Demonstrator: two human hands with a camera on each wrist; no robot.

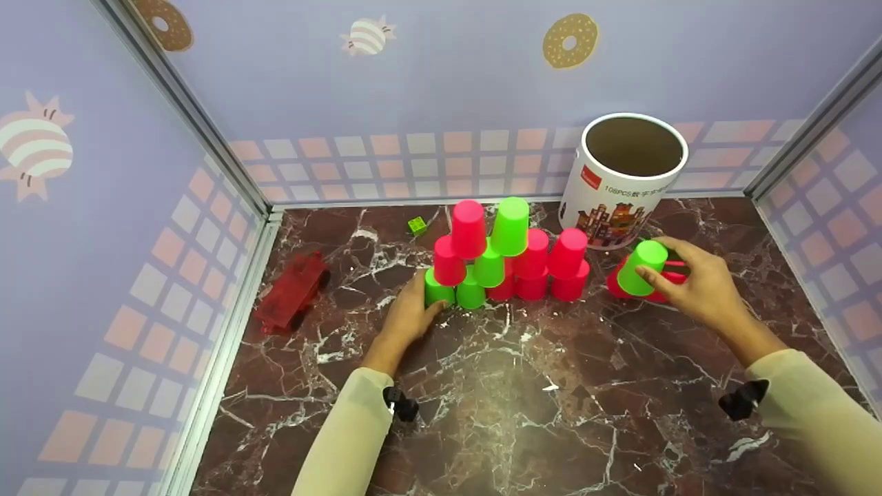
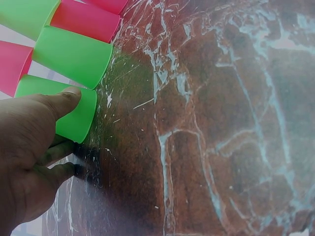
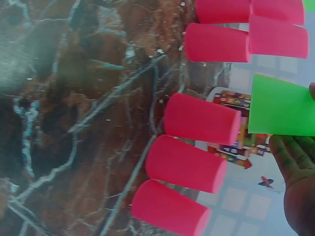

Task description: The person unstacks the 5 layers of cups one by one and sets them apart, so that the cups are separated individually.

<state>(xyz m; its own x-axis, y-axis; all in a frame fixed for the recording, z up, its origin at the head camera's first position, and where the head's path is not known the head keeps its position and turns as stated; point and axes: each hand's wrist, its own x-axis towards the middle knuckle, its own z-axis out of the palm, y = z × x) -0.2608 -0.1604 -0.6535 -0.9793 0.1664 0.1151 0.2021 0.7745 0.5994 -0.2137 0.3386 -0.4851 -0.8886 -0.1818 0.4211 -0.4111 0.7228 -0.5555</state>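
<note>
Green and red plastic cups stand upside down in a tiered stack. At the left end of its bottom row, my left hand grips a green cup, thumb on the near side. Another green cup stands beside it. A red cup and a green cup top the stack. To the right, my right hand pinches a green cup upside down between thumb and fingers. It is held above several red cups; in the right wrist view three red cups stand in a row below it.
A large white cardboard tub, its top open, stands behind the stack on the right. A small lime-green block lies near the back wall. On the left is a translucent red toy vehicle. Walls border the marbled tabletop.
</note>
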